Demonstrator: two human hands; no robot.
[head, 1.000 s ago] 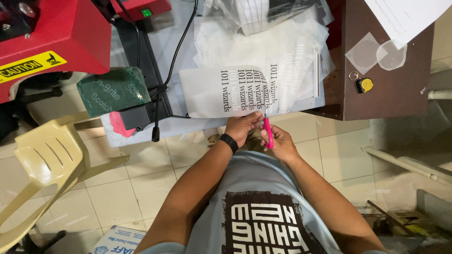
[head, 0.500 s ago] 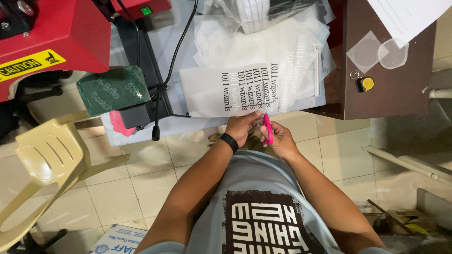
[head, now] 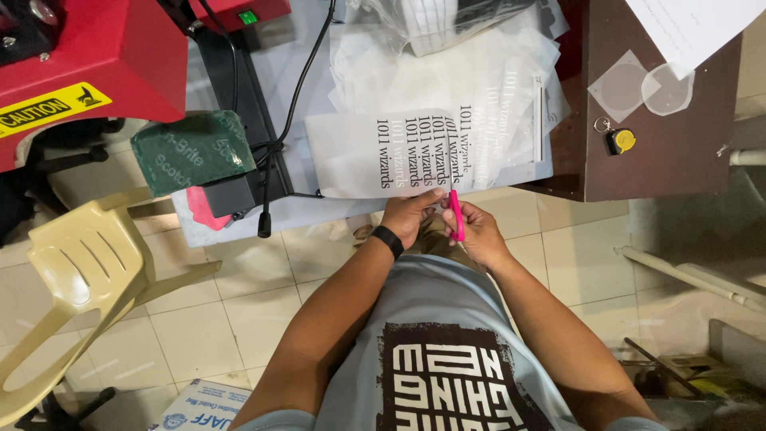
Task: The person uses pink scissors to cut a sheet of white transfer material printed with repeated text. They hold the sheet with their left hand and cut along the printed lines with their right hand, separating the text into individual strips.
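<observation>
We see the left hand (head: 411,214) pinching the near edge of a printed film sheet (head: 383,156), a translucent sheet with rows of black lettering, lying at the front edge of the worktop (head: 279,209). The right hand (head: 476,233) is clenched around a pink cutting tool (head: 456,215), probably scissors or a craft knife; the blade end is too small to tell. Its tip sits at the sheet's edge, just beside the left fingertips.

Risks, as we judge them: the tool is very near the left fingers, so a slip could nick them. The sheet overhangs the edge and is held only at one spot, so it could skew and the cut run into the lettering. More loose film sheets (head: 479,72) are piled behind, and one could get caught in the cut.

Surface: pale, cluttered worktop, black cable (head: 299,88) across it, green scouring pad (head: 191,150) on a black block, red heat press (head: 88,56) at left. Brown table (head: 662,152) at right with a small yellow keyring item (head: 620,140). Room: tiled floor (head: 199,311), cream plastic chair (head: 72,279).
</observation>
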